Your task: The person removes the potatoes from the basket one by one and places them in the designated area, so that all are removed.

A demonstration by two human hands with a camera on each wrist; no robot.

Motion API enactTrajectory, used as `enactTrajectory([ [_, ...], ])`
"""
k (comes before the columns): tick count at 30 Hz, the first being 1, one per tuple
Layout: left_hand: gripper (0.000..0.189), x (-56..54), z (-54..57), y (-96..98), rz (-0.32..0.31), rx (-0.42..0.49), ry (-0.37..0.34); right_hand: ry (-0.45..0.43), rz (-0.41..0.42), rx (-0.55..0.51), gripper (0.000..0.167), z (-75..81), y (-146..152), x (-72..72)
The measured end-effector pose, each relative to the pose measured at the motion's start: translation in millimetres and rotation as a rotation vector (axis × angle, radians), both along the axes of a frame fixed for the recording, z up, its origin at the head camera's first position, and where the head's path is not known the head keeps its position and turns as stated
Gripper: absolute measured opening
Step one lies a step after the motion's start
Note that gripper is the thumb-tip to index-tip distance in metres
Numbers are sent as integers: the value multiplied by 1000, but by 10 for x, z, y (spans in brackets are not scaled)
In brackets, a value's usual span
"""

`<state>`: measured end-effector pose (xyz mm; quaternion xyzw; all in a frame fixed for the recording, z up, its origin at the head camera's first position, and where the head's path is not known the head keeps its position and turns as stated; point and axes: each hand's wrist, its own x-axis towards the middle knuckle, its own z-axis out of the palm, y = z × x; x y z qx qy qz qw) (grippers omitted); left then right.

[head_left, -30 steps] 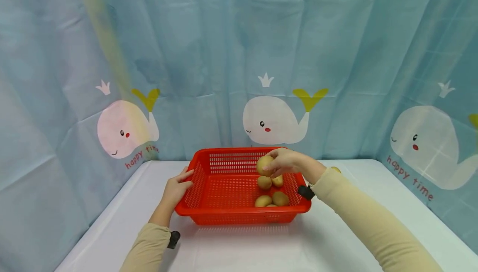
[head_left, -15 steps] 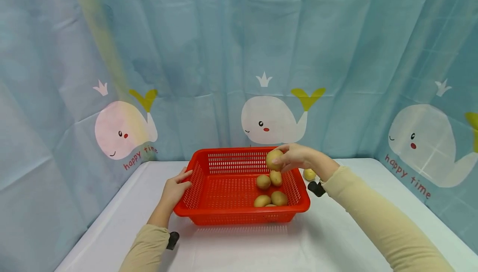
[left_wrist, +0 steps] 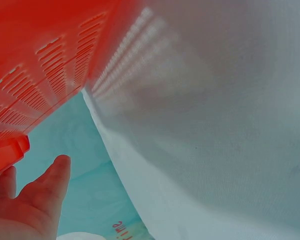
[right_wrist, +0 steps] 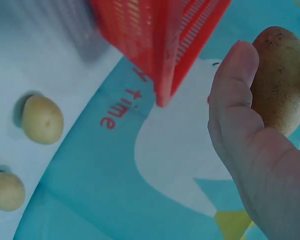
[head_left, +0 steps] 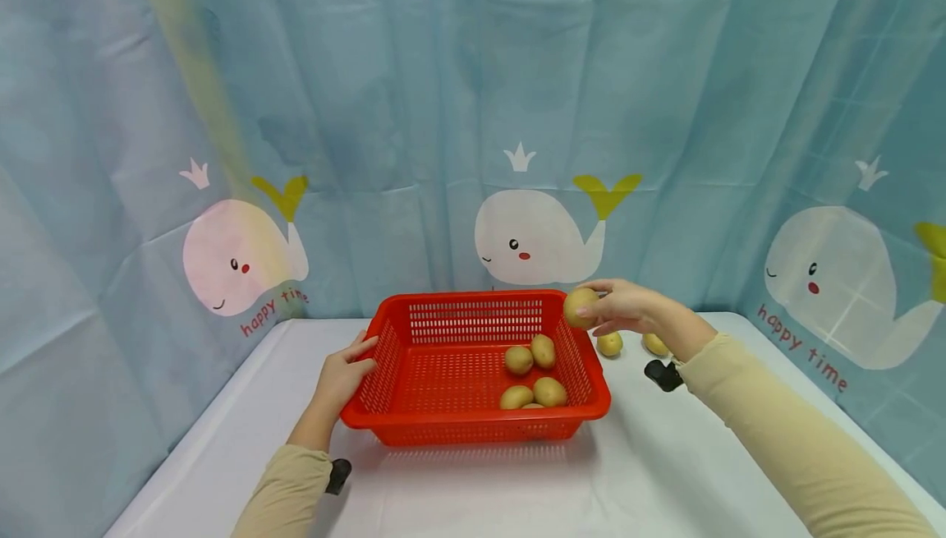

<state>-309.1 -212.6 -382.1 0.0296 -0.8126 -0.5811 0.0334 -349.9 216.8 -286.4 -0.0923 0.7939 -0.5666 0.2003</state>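
My right hand (head_left: 626,306) grips a potato (head_left: 580,308), raised just over the right rim of a red plastic basket (head_left: 443,417). Seen from the right wrist, the thumb (right_wrist: 237,75) lies along one side of that potato (right_wrist: 280,80). Several potatoes (head_left: 519,360) lie in the right half of the basket, one partly hidden behind its front rim. The left hand (head_left: 342,378) rests at the basket's left rim, fingers extended. From the left wrist, its fingers (left_wrist: 55,177) look fairly straight beside the red rim (left_wrist: 10,152).
Two more potatoes, a nearer one (head_left: 609,344) and one farther right (head_left: 654,344), lie on the white table (head_left: 473,489) to the right of the basket. A blue curtain (head_left: 414,111) with whale prints hangs behind the table and along its sides.
My right hand has moved rightward with the potato, from above the basket's inside to its right rim. Potatoes on the table have come out from behind the arm. The left hand stays put.
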Motion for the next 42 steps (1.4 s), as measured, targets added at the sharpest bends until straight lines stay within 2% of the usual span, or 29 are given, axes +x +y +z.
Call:
enactTrajectory([
  [4,51,8,8,-5,-10,7,7,9,-2,-9,67,-7,113,16],
  [16,50,4,6,-21,-6,5,14,46,1,26,77,11,471,59],
  [19,50,3,1,-23,-7,7,10,41,-31,27,75,16,543,63],
  [25,50,18,0,-23,-1,2,15,35,-100,5,57,-12,667,39],
  [31,50,28,-21,-25,2,9,21,48,-147,-8,75,-48,845,6],
  [38,50,46,-28,-27,7,0,24,54,-241,0,80,-98,1021,-21],
  [42,51,48,-31,-33,12,2,18,-24,-303,-103,81,-131,1118,-51],
])
